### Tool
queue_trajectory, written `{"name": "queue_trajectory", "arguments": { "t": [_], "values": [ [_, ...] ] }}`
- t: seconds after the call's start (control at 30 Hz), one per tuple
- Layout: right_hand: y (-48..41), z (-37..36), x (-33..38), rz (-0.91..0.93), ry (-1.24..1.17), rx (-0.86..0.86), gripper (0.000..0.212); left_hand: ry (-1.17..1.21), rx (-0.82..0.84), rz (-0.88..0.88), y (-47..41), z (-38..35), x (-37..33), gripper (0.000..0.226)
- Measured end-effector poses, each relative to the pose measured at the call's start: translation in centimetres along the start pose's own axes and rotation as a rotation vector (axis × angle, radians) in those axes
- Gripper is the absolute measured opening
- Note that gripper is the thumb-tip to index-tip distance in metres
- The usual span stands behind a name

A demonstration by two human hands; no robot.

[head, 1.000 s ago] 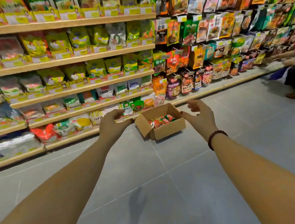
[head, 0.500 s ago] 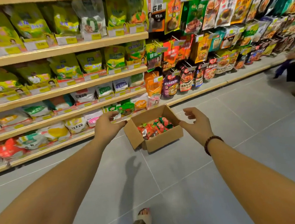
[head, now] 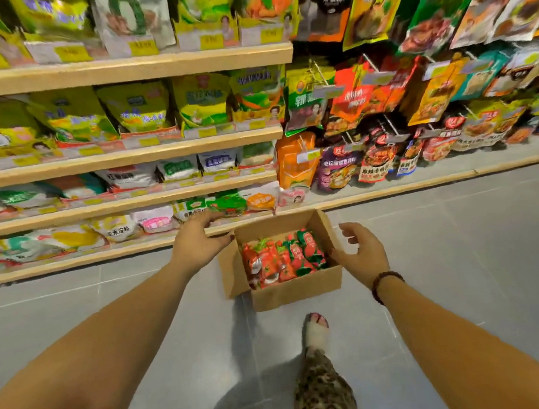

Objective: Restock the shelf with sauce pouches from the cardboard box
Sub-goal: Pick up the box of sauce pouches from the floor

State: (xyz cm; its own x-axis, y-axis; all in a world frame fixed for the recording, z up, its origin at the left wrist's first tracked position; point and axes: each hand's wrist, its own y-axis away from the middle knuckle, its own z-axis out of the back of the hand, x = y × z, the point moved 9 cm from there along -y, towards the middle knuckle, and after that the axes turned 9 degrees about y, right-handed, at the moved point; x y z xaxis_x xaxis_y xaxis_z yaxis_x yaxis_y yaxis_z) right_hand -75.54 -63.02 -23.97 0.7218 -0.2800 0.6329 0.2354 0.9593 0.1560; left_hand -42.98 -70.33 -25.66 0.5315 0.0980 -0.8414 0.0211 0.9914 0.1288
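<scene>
1. The cardboard box (head: 296, 288) sits open on the grey tiled floor (head: 461, 252), just in front of the bottom ledge of the shelf (head: 120, 158).
2. The left hand (head: 196, 243) is at the box's far left corner, its fingers curled loosely with the tips at or just short of the rim; contact cannot be confirmed. Its grip is apart and holds nothing.
3. The right hand (head: 362, 255) hovers at the box's right wall with fingers spread and curved; its grip is likewise apart and empty. A dark beaded bracelet (head: 384, 284) circles that wrist.
4. Between the two hands, inside the box, lie the sauce pouches (head: 284, 258): red with green accents, packed together and leaning in a loose row.
5. Beyond the left hand, the lowest shelf tier carries white and green bags (head: 229, 204); yellow-green bags fill the tiers above.
6. Beyond the right hand, hanging pouches (head: 375, 159) in orange, red and purple crowd the pegs.
7. Nearer than the box, a foot in an open-toed sandal (head: 316, 329) stands on the floor below a leopard-print trouser leg (head: 323, 392).
</scene>
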Motion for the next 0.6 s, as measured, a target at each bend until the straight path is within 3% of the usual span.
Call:
{"name": "queue_trajectory", "arguments": {
  "t": [0.23,0.4,0.6],
  "values": [
    [-12.5,-0.8,-7.0,-0.049,0.130,0.264,0.061,0.126,-0.156,0.326,-6.0,-7.4,2.7,0.056],
    [-18.1,-2.4,-11.3,-0.065,0.145,0.333,0.071,0.054,-0.155,0.359,-8.9,-11.6,4.0,0.056],
    [-21.6,-8.9,-18.9,-0.148,0.180,0.421,0.085,0.000,-0.149,0.503,-11.2,-16.0,12.1,0.063]
  ]
}}
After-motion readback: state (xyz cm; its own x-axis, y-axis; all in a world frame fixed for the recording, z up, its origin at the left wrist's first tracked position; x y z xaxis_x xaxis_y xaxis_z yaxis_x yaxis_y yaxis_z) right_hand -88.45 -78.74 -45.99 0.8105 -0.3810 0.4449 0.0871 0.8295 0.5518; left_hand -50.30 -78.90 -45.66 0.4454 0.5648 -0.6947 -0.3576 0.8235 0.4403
